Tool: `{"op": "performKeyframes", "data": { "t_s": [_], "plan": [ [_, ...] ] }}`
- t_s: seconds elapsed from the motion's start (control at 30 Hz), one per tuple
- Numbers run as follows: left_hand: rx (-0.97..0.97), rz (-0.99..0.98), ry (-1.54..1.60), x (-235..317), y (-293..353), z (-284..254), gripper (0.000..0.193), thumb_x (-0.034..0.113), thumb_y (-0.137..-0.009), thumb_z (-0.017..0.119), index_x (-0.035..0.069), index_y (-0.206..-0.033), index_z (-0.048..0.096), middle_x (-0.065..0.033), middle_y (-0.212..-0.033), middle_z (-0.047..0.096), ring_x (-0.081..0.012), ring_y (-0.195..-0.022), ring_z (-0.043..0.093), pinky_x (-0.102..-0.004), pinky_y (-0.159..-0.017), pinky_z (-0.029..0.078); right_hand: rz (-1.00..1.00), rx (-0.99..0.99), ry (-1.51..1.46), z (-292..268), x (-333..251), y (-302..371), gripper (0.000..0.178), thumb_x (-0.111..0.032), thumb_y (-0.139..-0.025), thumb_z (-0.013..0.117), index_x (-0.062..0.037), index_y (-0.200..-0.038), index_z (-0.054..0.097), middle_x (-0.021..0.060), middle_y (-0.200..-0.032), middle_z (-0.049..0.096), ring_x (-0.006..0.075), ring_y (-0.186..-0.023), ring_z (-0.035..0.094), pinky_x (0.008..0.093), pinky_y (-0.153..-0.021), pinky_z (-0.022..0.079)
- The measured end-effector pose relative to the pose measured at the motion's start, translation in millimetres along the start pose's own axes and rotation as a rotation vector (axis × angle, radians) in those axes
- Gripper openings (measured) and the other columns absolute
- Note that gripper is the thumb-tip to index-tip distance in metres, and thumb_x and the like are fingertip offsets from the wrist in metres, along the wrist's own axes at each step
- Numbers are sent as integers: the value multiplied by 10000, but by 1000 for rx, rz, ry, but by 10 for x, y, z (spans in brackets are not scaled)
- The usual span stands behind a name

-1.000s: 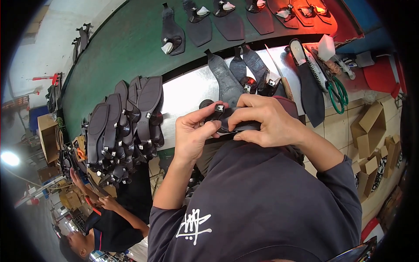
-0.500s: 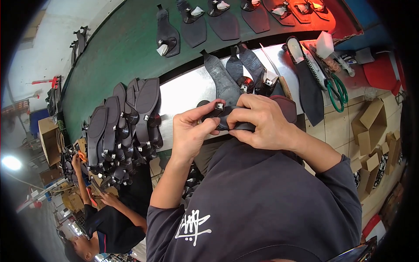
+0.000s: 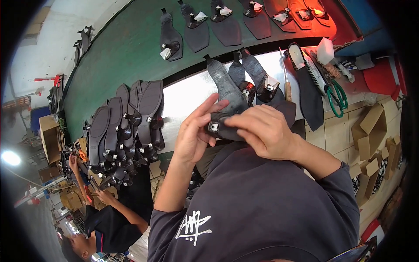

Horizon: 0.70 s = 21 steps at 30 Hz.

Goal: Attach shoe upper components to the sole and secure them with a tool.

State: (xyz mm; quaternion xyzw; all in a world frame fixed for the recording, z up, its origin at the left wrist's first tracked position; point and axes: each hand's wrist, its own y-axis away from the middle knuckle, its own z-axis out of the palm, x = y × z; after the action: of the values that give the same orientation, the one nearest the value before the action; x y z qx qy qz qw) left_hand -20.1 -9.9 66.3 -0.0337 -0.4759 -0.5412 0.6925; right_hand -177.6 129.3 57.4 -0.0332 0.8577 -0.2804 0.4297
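At the lower left, a co-worker [image 3: 115, 222] in a dark shirt is at work. To the right, overlapping dark sandals [image 3: 147, 102] are heaped along the near edge of the green tabletop [image 3: 109, 65]; a bright metal plate [image 3: 181, 98] adjoins them.

The person's left hand [image 3: 192, 133] supports the ornament end of a dark sandal [image 3: 226, 132]. Its thumb touches the upper edge, a fingertip shows below, and the upper fingers are spread apart, extended away from the body. The sandal is positioned above the near edge of the plate, in front of the torso. Its long axis runs crosswise, left to right; the square ornament [image 3: 214, 126] points left and faces up, and the opposite end passes beneath the right hand [image 3: 266, 131]. The right fingers are bent over the sandal; whether they clamp it cannot be told.

Behind the hands, a dark sole [image 3: 224, 81] points its narrow tab away from the person. Farther right are a wooden-handled tool [image 3: 287, 91] and green-handled scissors [image 3: 335, 98].
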Motion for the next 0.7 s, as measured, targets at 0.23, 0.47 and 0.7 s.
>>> {"op": "performKeyframes", "data": {
  "t_s": [0.23, 0.47, 0.7],
  "plan": [
    [79, -4, -242, -48, 34, 0, 299, 137, -926, 443, 7, -1147, 598, -41, -995, 658, -65, -741, 603, -195, -507, 459, 155, -7, 12, 27, 36, 25, 228, -78, -748, 750, -41, -924, 611, 85, -772, 651, 252, -634, 617, 344, -587, 455],
    [124, 79, -385, -145, 1, 56, 321, 101, -909, 381, -28, -1109, 597, -84, -928, 653, -113, -753, 632, -239, -559, 532, 151, 54, 101, 102, 15, 33, 169, -84, -743, 756, -57, -787, 595, 78, -621, 583, 257, -544, 579, 347, -525, 441],
    [117, 87, -519, -215, 38, 110, 239, 86, -920, 474, -33, -1079, 608, -88, -919, 659, -113, -768, 639, -242, -564, 547, 228, 32, 73, 99, 30, 95, 168, -74, -751, 746, -46, -782, 583, 80, -622, 586, 260, -546, 583, 346, -520, 442]
  ]
}}
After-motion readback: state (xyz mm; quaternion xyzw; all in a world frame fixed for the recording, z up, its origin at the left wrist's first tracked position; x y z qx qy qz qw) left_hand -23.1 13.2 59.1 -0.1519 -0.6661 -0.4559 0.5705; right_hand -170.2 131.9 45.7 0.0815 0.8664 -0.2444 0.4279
